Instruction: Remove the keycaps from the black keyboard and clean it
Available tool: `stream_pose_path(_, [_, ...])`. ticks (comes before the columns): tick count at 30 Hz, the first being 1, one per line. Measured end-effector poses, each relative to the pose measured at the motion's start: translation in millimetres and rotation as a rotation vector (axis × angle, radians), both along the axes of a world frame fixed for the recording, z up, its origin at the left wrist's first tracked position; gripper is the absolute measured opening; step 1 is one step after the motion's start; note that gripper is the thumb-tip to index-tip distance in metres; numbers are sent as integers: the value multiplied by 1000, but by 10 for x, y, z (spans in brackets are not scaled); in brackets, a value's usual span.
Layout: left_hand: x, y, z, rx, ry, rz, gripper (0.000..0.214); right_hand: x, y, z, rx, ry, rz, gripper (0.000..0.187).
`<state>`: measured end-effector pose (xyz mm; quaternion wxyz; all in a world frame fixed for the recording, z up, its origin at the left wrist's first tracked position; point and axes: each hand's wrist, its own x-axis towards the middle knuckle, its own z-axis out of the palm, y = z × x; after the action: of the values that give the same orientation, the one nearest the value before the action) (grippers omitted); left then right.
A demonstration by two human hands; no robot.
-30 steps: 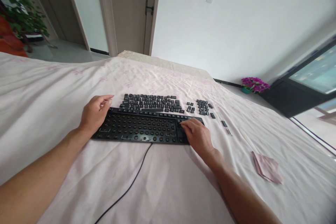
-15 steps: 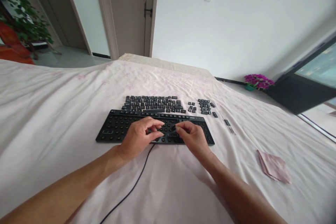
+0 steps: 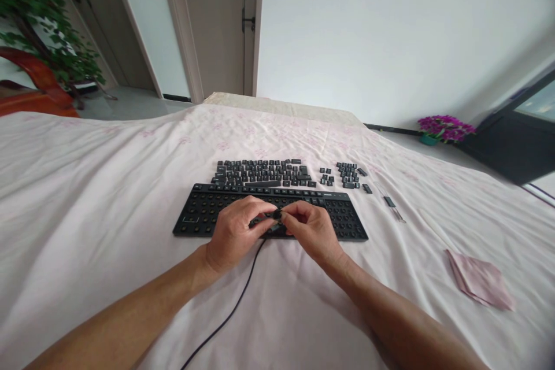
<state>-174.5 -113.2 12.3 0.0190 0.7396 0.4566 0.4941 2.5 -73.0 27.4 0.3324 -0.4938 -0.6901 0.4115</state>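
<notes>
A black keyboard (image 3: pixel 191 208) lies on the bed cover, most of its keycaps off and a top row of keys still fitted. Over its middle, my left hand (image 3: pixel 240 225) and my right hand (image 3: pixel 310 225) meet fingertip to fingertip. Both pinch one small black keycap (image 3: pixel 277 214) between thumb and forefinger. Its legend is too small to read. Just behind the keyboard, the removed keycaps (image 3: pixel 264 173) are laid out in rows, with a long space bar (image 3: pixel 263 184) among them. My hands hide part of the keyboard's lower middle.
To the right lie a keycap puller (image 3: pixel 393 208) with wire loops and a folded pink cloth (image 3: pixel 480 279). A black cable (image 3: pixel 236 303) runs from the keyboard towards me over the wrinkled pale pink bed cover (image 3: pixel 108 231).
My right hand has brought the keycap left to my left hand, whose fingers have closed on it. The whole view has shifted slightly, moving the scene to the right.
</notes>
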Motion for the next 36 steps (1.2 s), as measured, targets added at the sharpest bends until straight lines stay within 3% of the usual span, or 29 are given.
stream_pose_path(8, [-37,-8,-32,47,58,-40,25,-23,-2,17,-8,-6,10,15])
stream_pose_path(15, [-12,10,5,-40,-173,-57,12,-96,-54,65,-255,324,27,20])
stream_pose_path(20, [-30,22,-32,-76,-214,-44,11,-109,-86,22,-318,435,25,23])
stream_pose_path(36, [-56,27,-27,-33,-142,-27,11,-84,-83,-77,-405,520,63,27])
